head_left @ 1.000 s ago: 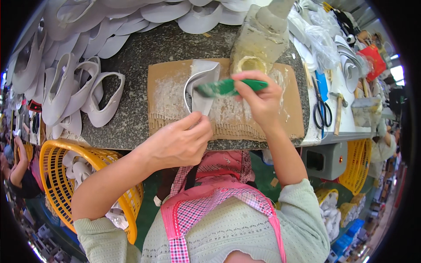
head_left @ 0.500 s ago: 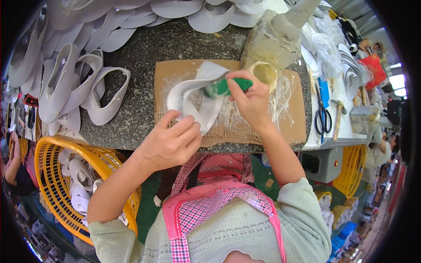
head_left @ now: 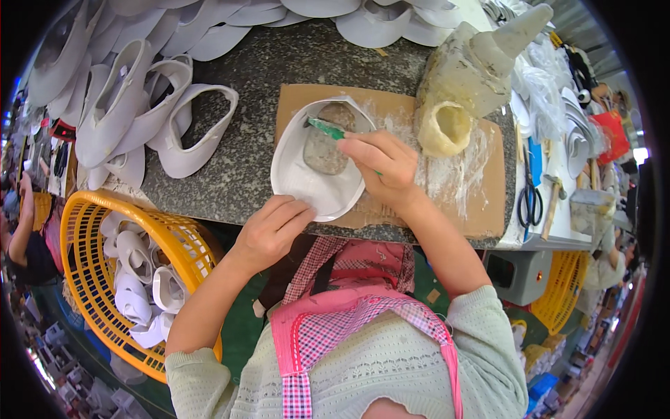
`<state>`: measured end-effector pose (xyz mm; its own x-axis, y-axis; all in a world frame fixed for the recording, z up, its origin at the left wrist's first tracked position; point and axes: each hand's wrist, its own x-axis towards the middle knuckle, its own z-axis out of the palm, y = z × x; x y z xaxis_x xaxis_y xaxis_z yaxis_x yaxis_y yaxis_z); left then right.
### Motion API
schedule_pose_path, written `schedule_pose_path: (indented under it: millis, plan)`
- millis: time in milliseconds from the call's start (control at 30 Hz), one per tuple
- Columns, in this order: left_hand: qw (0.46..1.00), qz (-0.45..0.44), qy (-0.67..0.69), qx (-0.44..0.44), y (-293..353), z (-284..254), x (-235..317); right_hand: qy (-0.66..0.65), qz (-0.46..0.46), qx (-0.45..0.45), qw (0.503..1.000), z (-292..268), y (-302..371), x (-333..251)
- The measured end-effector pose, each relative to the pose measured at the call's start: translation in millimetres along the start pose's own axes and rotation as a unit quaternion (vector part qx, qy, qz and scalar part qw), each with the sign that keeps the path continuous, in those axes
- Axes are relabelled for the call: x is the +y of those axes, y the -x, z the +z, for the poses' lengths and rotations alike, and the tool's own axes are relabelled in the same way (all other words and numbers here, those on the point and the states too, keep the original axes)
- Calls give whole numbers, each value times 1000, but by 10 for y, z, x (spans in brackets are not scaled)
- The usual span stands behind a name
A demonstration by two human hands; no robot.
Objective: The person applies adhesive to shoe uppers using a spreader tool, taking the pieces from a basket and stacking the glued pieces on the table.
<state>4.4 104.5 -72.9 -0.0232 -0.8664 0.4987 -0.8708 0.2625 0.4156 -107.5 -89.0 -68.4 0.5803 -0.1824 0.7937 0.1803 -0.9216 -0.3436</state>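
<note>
A white shoe upper (head_left: 299, 180) lies on a piece of cardboard (head_left: 481, 213), its opening upward and a greyish patch showing through its middle. The fingers of my left hand (head_left: 273, 232) pinch its near left edge. In my right hand (head_left: 385, 166) is a green-handled brush (head_left: 328, 130), its tip against the upper's far inner side. To the right of that hand, a glue-crusted pale plastic bottle (head_left: 464, 73) lies on its side with a wide yellowish mouth.
White shoe uppers (head_left: 192, 143) crowd the left and far parts of the speckled table (head_left: 244, 77). By my left arm stands a yellow basket (head_left: 73, 258) holding more white pieces. Black-handled scissors (head_left: 530, 204) and a hammer (head_left: 553, 199) lie at the right.
The upper has gone from folded and tilted to spread open on the cardboard. My right hand has turned the brush so its tip points left, inside the upper. The whole view has shifted slightly.
</note>
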Motion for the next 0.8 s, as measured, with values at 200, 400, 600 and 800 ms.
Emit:
schedule_pose_path:
  millis: [200,400,600,800]
  plan:
    - [998,43,-42,32,145,45,-27,-141,-59,-124,980,-52,-117,-81]
    - [990,69,-114,51,237,96,-52,-257,-17,-284,924,-349,-322,-64]
    - [990,80,-102,46,228,97,-54,-281,-31,-292,913,-132,-445,-133]
    - [990,68,-109,50,274,114,-1,-277,13,-286,917,-339,-642,-161]
